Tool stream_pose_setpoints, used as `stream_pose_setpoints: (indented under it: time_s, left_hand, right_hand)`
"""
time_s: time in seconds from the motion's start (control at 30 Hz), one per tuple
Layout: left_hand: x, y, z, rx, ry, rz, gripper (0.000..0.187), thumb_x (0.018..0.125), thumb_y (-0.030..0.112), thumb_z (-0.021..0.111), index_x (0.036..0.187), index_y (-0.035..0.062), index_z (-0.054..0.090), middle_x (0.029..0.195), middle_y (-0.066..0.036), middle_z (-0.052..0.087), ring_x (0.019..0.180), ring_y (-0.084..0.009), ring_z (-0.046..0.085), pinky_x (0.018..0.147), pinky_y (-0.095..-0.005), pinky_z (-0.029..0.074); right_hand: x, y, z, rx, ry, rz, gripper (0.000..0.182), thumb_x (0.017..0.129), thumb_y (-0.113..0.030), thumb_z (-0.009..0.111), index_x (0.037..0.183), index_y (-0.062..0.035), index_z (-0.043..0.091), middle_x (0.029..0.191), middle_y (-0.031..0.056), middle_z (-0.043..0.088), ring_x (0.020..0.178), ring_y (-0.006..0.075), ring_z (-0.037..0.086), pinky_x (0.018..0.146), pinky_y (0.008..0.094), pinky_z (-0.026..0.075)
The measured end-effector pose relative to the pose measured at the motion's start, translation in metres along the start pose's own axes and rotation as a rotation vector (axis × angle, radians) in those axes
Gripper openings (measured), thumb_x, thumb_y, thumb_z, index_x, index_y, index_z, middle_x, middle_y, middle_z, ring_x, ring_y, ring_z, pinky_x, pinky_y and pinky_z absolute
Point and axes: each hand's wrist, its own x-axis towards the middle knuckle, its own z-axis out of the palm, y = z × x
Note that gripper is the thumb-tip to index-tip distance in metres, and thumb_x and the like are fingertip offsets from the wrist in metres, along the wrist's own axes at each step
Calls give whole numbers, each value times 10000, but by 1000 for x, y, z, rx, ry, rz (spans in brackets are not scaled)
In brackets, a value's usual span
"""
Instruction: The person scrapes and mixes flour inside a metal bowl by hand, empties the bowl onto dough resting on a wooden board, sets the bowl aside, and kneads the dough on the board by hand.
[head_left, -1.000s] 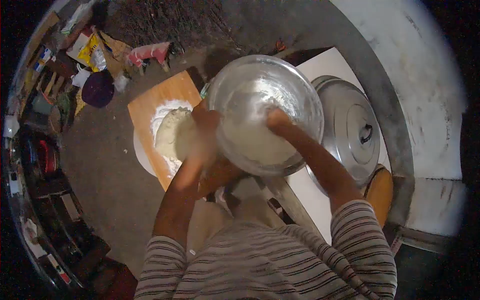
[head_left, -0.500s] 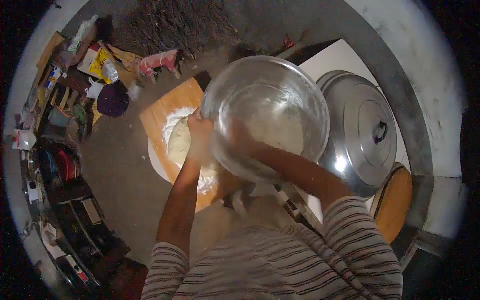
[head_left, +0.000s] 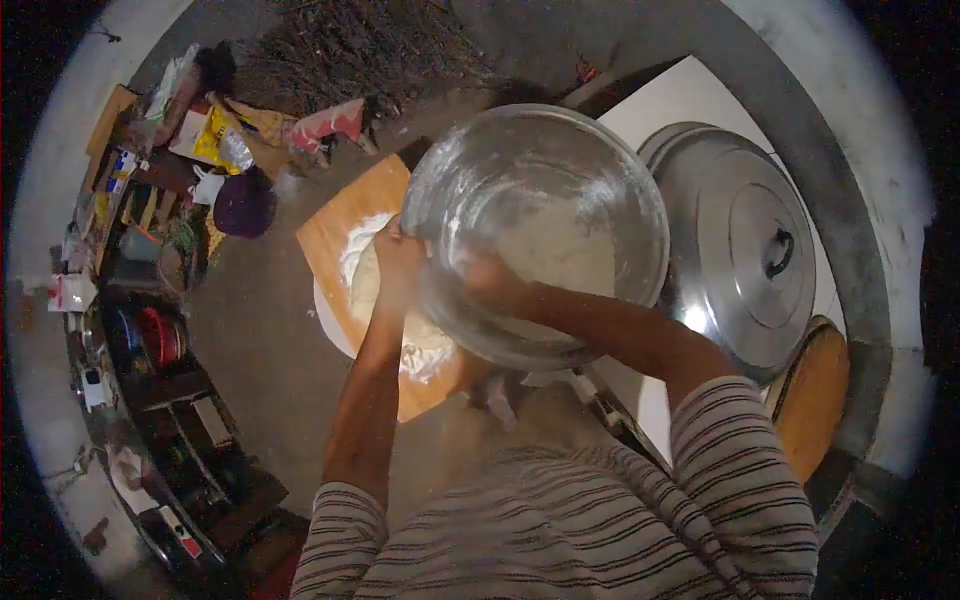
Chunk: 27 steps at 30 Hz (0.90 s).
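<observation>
A large metal basin point(head_left: 540, 340), dusted with flour inside, is tilted over the right side of a wooden board point(head_left: 330, 230). My left hand point(head_left: 400, 262) is closed on its left rim. Inside the basin, my right hand point(head_left: 492, 280) is close to the left part of the inner wall; its fingers are blurred and I cannot tell whether they hold anything. A lump of pale dough point(head_left: 366, 285) lies on the board in scattered white flour point(head_left: 425, 360), partly hidden behind my left hand and the basin.
To the right, a big metal lid point(head_left: 740, 240) with a black handle rests on a white surface point(head_left: 690, 100). A round wooden board point(head_left: 815, 400) leans near it. Cluttered shelves point(head_left: 180, 420) line the left; a pile of brushwood point(head_left: 350, 60) lies at the back.
My right hand has shifted slightly inside the basin, near its left wall. My left hand keeps its hold on the rim. The whole view has moved a little.
</observation>
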Motion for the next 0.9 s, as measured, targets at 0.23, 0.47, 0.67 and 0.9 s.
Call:
stream_pose_setpoints:
  time_s: [0.23,0.47,0.67,0.9]
  left_hand:
    - [-6,6,4,3,-14,136,236,653,17,475,866,-35,562,667,-20,555,524,-76,471,460,-214,379]
    - [-7,2,1,30,-17,141,205,690,115,570,845,-19,575,670,-12,580,581,-80,506,512,-229,411]
    - [3,-9,-7,117,-75,266,272,640,26,501,901,-27,556,737,-42,580,624,-130,523,563,-260,430]
    - [71,11,-4,314,-322,310,478,711,137,587,1135,-17,431,1084,-127,495,971,-179,471,807,-277,385]
  right_hand:
    - [25,122,-42,-630,-279,-278,242,755,-140,454,974,-72,532,836,104,548,745,248,521,686,366,420]
    - [-9,125,-139,-1180,-535,180,337,702,-109,470,1017,6,507,858,151,535,817,278,512,730,392,412]
    - [-15,169,-44,-1223,-600,-12,190,675,-98,459,817,-11,550,824,175,507,823,275,490,785,411,380]
    - [-15,117,-72,-878,-125,-172,158,672,-101,449,772,-31,550,824,155,538,790,269,512,754,362,402]
